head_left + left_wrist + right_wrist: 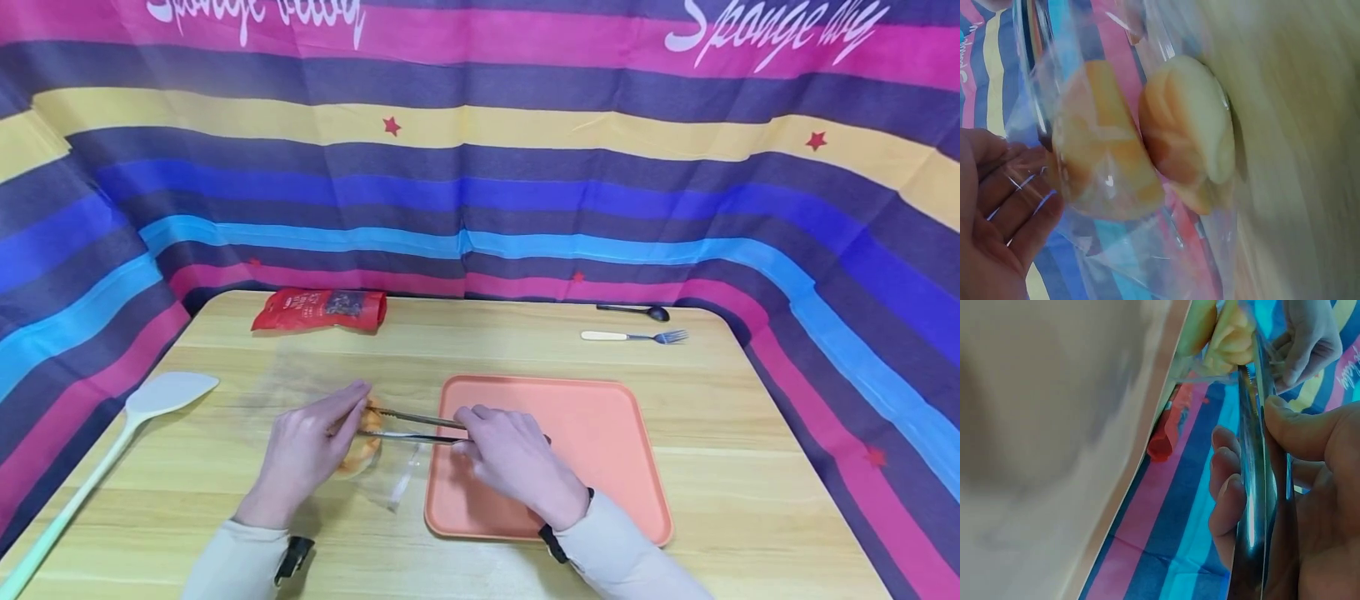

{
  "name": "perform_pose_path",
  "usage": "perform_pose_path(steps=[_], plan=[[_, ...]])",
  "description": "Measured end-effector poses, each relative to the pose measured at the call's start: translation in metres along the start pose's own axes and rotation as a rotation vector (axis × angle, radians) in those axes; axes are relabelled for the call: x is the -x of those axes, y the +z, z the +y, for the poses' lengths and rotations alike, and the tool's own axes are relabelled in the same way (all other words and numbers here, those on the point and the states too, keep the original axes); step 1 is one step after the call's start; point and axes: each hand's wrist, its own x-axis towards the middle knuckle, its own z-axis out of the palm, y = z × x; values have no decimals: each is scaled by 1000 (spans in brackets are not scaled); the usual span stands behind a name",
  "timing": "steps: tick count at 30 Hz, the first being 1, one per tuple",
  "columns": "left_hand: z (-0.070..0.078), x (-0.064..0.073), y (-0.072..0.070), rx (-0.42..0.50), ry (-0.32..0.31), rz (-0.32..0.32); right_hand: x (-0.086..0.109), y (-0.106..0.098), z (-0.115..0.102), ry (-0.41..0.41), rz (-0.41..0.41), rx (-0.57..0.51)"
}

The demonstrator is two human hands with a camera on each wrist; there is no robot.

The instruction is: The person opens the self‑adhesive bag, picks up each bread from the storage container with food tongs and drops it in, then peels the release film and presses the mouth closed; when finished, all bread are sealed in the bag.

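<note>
My left hand grips the edge of a clear plastic bag on the left half of the table. Bread rolls show through the film: one roll near the fingers in the left wrist view, another roll beside it. Metal tongs are held in my right hand, thumb on one arm and fingers on the other. Their tips reach left to the bread by the left hand; whether they pinch it cannot be made out. Part of the bread is hidden behind the left hand.
Below the right hand lies a pink tray. A red pouch is at the back left, a black spoon and a white-handled fork at the back right. A long-handled spatula runs along the left edge. Striped cloth surrounds the table.
</note>
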Motion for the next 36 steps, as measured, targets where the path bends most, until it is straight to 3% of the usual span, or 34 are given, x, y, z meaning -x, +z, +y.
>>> perform_pose_path(steps=[10,26,36], plan=[[0,2,1,1,-6,13,-4,2,0,37,-46,-133],[3,3,7,13,-22,70,-21,9,-10,-14,-36,-50],[4,3,10,-39,-15,63,-33,11,-16,-7,-101,-57]])
